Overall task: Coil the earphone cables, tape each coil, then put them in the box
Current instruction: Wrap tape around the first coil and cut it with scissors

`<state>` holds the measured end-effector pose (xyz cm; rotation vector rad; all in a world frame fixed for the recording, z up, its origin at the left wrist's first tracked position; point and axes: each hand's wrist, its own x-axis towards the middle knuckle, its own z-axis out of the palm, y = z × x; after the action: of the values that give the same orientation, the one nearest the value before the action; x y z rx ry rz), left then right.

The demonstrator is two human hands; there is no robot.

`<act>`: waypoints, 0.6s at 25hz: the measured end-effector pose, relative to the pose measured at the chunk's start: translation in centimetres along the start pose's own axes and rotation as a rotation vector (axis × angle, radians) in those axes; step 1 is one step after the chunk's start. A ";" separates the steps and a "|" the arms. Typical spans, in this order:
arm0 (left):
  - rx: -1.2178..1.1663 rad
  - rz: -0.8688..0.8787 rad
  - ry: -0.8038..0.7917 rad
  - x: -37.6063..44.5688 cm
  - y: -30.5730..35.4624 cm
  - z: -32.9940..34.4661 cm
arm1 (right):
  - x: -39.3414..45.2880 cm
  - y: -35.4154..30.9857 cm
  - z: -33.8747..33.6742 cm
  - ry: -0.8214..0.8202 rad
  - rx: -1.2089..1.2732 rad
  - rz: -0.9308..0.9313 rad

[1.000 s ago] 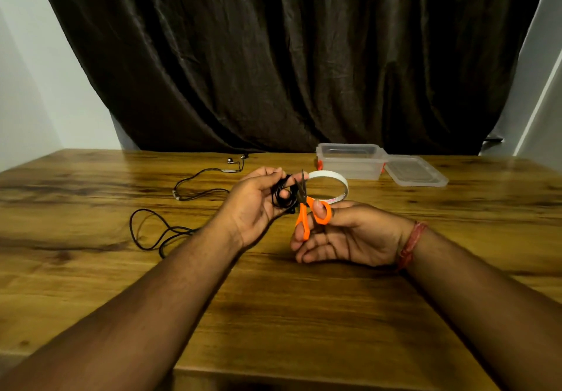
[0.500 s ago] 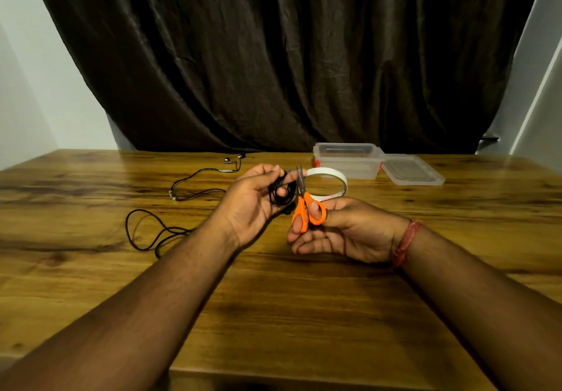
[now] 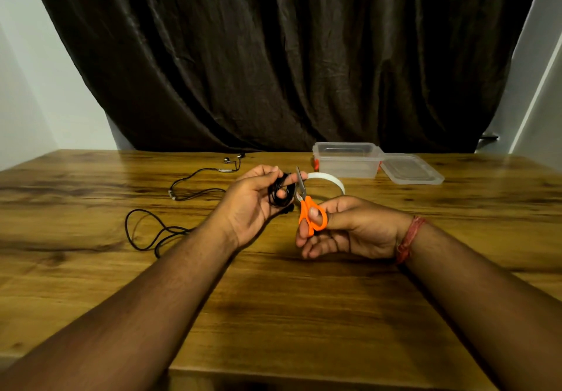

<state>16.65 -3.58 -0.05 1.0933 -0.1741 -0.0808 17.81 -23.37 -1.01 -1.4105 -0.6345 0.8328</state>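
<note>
Scissors now upright in right hand, left hand round coil, wooden table, dark curtain.

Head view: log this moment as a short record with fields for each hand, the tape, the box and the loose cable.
left hand: holds black coiled earphone cable
right hand: grips orange scissors, blades pointing up beside the coil
tape roll: white, behind the hands; contact with the table hidden
box: clear, open, at the far edge of the table
lid: lies to the right of the box
loose earphone cable: uncoiled, on the table to the left
</note>
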 end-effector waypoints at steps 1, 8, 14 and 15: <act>0.009 -0.003 0.000 0.0 0.0 0.0 | 0.0 0.0 0.0 -0.021 -0.007 0.007; 0.050 -0.005 0.032 -0.2 0.2 0.1 | -3.3 -3.2 -2.4 0.224 -0.003 -0.164; 0.076 -0.012 0.037 -0.4 0.3 0.0 | -7.1 -3.8 -6.3 0.972 -1.154 0.517; 0.074 -0.011 0.037 -0.4 0.4 0.0 | -7.3 -3.9 -5.9 0.962 -1.158 0.594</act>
<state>16.25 -3.37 0.24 1.1687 -0.1388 -0.0644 18.78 -32.66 3.07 -2.8487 0.1668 0.0334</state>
